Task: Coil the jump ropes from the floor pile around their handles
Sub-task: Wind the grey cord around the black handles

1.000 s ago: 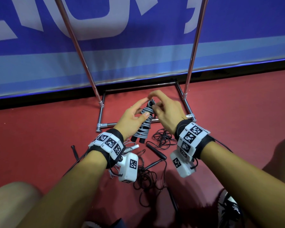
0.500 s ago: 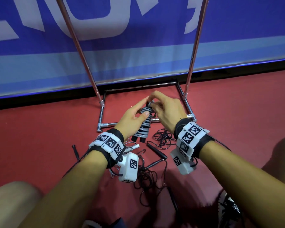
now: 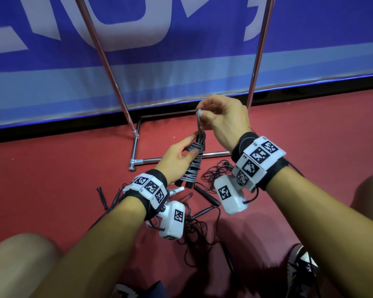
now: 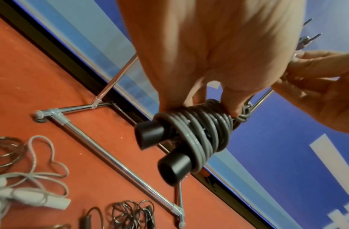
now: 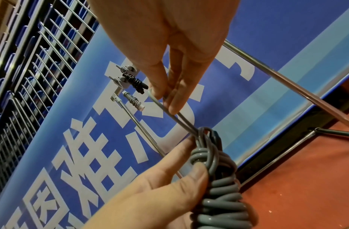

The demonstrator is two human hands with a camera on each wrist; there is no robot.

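Note:
A grey jump rope (image 3: 195,160) is coiled tightly round its two black handles (image 4: 162,147). My left hand (image 3: 177,157) grips this bundle (image 5: 218,182) about its middle, thumb across the coils (image 4: 199,124). My right hand (image 3: 222,117) is above it and pinches a doubled loop of the grey cord (image 5: 169,108) (image 3: 199,119), drawn taut up out of the top of the coil. On the red floor below lies a pile of thin black ropes with black handles (image 3: 205,196) and a pale grey rope with white handles (image 4: 28,196).
A chrome rack base (image 3: 136,153) with slanted poles (image 3: 256,61) stands on the floor just behind my hands, against a blue banner wall (image 3: 181,50). Two coiled ropes hang on the rack's hooks (image 5: 132,86). My knees and a shoe (image 3: 299,267) flank the pile.
My right hand has risen from the top of the bundle, pulling a loop of grey cord up and taut. The left hand keeps its grip on the coil.

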